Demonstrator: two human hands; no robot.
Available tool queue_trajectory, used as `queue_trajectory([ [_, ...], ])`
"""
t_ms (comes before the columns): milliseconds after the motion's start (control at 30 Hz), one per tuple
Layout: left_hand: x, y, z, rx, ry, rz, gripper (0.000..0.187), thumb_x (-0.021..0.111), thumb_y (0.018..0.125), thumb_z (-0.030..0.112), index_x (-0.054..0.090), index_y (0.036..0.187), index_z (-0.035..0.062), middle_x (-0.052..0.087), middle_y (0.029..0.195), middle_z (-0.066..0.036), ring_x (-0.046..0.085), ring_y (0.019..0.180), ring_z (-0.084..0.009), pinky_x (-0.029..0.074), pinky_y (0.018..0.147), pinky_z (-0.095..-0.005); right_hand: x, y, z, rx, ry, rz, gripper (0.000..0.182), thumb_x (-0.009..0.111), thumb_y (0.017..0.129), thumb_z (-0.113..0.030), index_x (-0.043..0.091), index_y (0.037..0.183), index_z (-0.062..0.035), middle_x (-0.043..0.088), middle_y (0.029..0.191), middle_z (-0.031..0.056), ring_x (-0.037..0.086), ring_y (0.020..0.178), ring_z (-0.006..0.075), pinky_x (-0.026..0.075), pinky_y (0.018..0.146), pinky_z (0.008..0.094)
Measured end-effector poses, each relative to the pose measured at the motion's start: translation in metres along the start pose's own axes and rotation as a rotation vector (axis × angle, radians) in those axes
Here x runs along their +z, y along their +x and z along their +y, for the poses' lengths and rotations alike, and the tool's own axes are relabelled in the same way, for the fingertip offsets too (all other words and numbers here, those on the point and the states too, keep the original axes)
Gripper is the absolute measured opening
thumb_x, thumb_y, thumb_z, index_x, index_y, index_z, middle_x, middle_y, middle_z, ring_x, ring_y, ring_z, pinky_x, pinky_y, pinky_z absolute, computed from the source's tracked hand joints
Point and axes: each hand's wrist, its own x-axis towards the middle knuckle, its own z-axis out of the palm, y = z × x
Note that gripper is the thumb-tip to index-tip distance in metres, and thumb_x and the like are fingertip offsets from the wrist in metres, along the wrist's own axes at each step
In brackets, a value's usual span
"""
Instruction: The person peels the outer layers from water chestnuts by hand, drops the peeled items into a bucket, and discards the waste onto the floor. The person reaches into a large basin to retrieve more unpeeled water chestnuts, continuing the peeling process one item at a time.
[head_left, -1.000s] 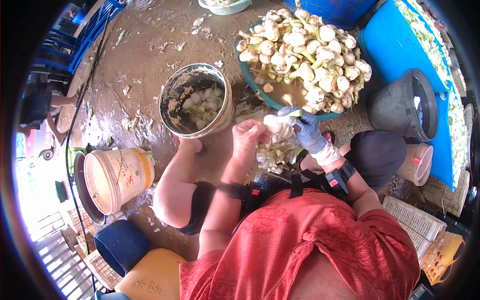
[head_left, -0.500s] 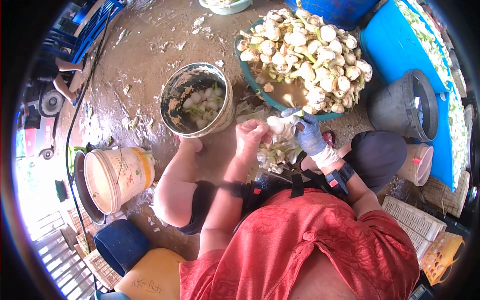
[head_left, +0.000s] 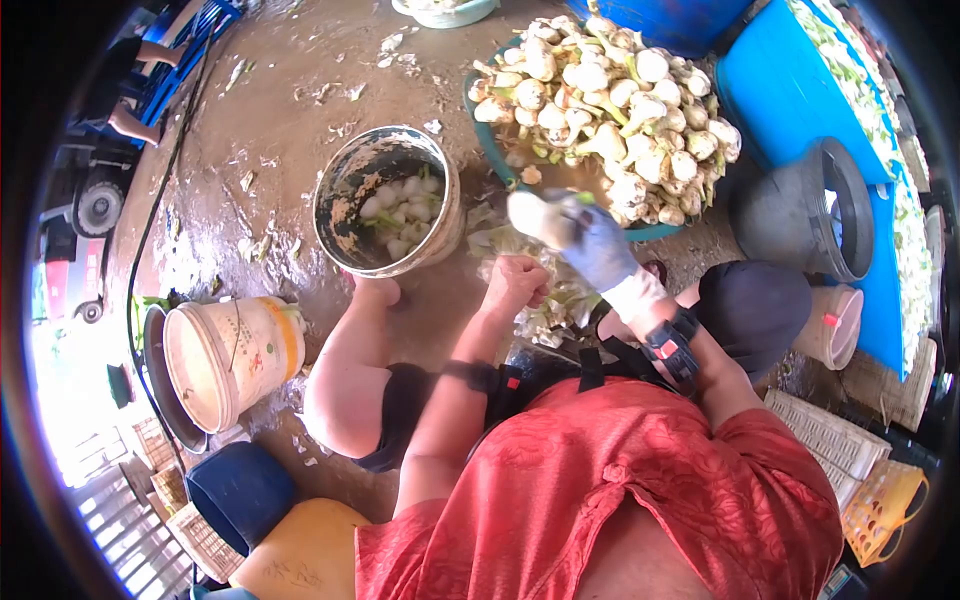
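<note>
My right hand, in a blue-grey glove with a white cuff, is closed round a pale garlic bulb. The bulb is blurred and points left towards the bucket. Bare and curled shut, my left hand sits just below it, apart from the bulb; what its fingers hold, if anything, is hidden. Several clean white bulbs lie inside a dirty bucket to the left. A heap of soil-marked garlic bulbs fills a green tub. Loose peelings lie between my legs.
A grey bucket and a blue sheet-like wall stand on the right. On the left are a white bucket, a dark blue container and a black hose. Another person's legs show at upper left.
My right hand has moved slightly left and up with the bulb, drawing it away from my left hand. My left hand has shifted a little down and no longer touches the bulb.
</note>
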Motion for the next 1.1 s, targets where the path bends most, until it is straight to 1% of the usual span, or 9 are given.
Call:
queue_trajectory([
  [100,0.003,0.006,-0.016,0.025,0.127,-0.067,0.02,0.058,0.08,0.016,0.066,0.072,-0.0012,0.063,0.063,-0.011,0.059,0.055,-0.0131,0.049,0.05,-0.0251,0.071,0.004,-0.028,-0.165,-0.606,-0.351,0.035,0.058,0.087,-0.007,0.049,0.121,-0.0008,0.059,0.108,0.0085,0.06,0.098,0.016,0.053,0.082,0.0284],
  [167,-0.003,0.026,-0.052,0.536,0.498,0.024,0.02,0.06,0.08,0.02,0.067,0.074,0.0017,0.064,0.068,-0.014,0.063,0.061,-0.0216,0.051,0.055,-0.0313,0.049,0.029,-0.005,0.205,-0.177,-0.318,0.047,0.062,0.085,-0.012,0.045,0.128,-0.0005,0.057,0.111,0.0118,0.056,0.106,0.0171,0.048,0.092,0.0271],
  [233,-0.003,0.023,-0.056,0.474,0.829,0.044,0.015,0.061,0.076,0.021,0.07,0.079,0.0102,0.067,0.079,-0.013,0.064,0.074,-0.0298,0.052,0.066,-0.039,0.004,0.056,0.016,0.04,-0.766,-0.13,0.047,0.064,0.084,-0.013,0.047,0.126,0.0,0.058,0.108,0.0112,0.057,0.105,0.0155,0.049,0.087,0.0247],
  [367,0.011,0.002,-0.028,0.451,0.864,0.055,0.014,0.065,0.075,0.022,0.069,0.078,0.0094,0.065,0.075,-0.011,0.064,0.071,-0.0271,0.051,0.065,-0.037,-0.106,0.09,0.049,-0.326,-1.733,0.443,0.073,0.068,0.077,-0.039,0.04,0.131,0.0005,0.058,0.113,0.0244,0.058,0.101,0.0389,0.047,0.086,0.0423],
  [433,0.016,-0.001,-0.012,0.345,0.803,0.035,0.014,0.068,0.073,0.025,0.068,0.076,0.0109,0.064,0.073,-0.01,0.064,0.07,-0.026,0.051,0.064,-0.0362,-0.093,0.092,0.03,0.396,-1.658,0.343,0.063,0.062,0.081,-0.034,0.039,0.134,-0.0075,0.057,0.113,0.0261,0.056,0.104,0.0401,0.045,0.088,0.0458],
  [567,0.012,-0.003,0.011,0.21,0.57,0.082,0.031,0.063,0.08,0.034,0.067,0.094,0.006,0.066,0.081,-0.015,0.063,0.073,-0.0221,0.05,0.068,-0.0332,-0.129,0.116,0.052,0.182,-1.519,0.117,0.032,0.059,0.08,-0.022,0.059,0.108,-0.005,0.06,0.11,0.0226,0.057,0.102,0.0383,0.047,0.086,0.0415],
  [767,-0.01,0.02,-0.013,0.179,0.039,0.431,0.044,0.057,0.087,0.039,0.061,0.108,0.0015,0.064,0.084,-0.006,0.059,0.069,-0.0157,0.049,0.063,-0.0302,-0.068,0.057,0.02,-0.247,-1.214,-0.21,0.043,0.07,0.072,-0.005,0.057,0.113,-0.0012,0.065,0.103,0.0169,0.063,0.092,0.0219,0.048,0.083,0.0314],
  [967,-0.02,0.003,0.006,0.042,-0.305,0.143,0.037,0.052,0.092,0.034,0.06,0.103,0.0003,0.06,0.085,-0.005,0.054,0.067,-0.0102,0.042,0.053,-0.0236,-0.007,0.019,0.002,-0.35,-1.481,-0.461,0.026,0.074,0.07,-0.007,0.064,0.093,-0.0017,0.067,0.082,0.012,0.065,0.075,0.0245,0.05,0.067,0.0341],
  [1100,-0.019,-0.002,0.013,0.185,-0.496,0.05,0.034,0.053,0.092,0.031,0.06,0.103,0.0003,0.06,0.084,-0.005,0.054,0.069,-0.0096,0.041,0.055,-0.0223,0.01,0.01,-0.016,-0.403,-1.04,-0.308,0.01,0.068,0.074,-0.001,0.064,0.084,-0.0019,0.066,0.078,0.0063,0.063,0.072,0.0161,0.049,0.066,0.0279],
])
